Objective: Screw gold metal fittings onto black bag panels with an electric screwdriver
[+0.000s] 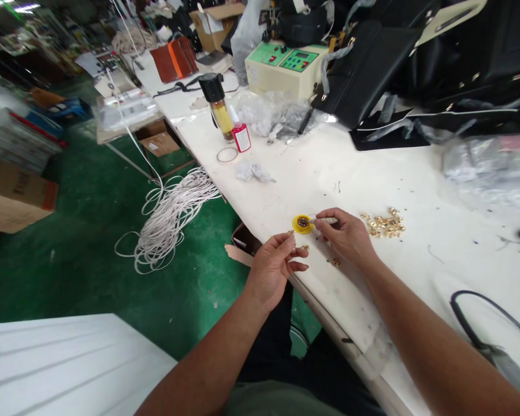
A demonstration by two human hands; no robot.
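Along the near edge of the counter (416, 271), the left hand (271, 268) has a small gold fitting (292, 232) pinched between thumb and forefinger, with another gold piece (305, 248) at the other fingers. A single loose fitting (336, 262) lies on the counter close to that edge, below the right hand (349, 234).

The right hand grasps a pale, slim tool (328, 220), its long axis running nearly across toward the left, in line with a round yellow dish (302, 232) of dark contents. The dish rests on the counter just beyond the left fingertips; the held fitting is on its near left side and the tool reaches it from the right. The tip is too small to make out, so I cannot tell whether it touches the contents.

To the right of the right hand, farther in from the near edge, a pile of gold fittings (385, 224) is spread on the counter. Farther up, toward the counter's far left corner, are crumpled clear plastic (253, 171), a thin ring (227, 154), a red bottle (241, 138) and a black-lidded tumbler (219, 107). Behind them stand a cream control box (281, 80) and black leather bags (368, 63).
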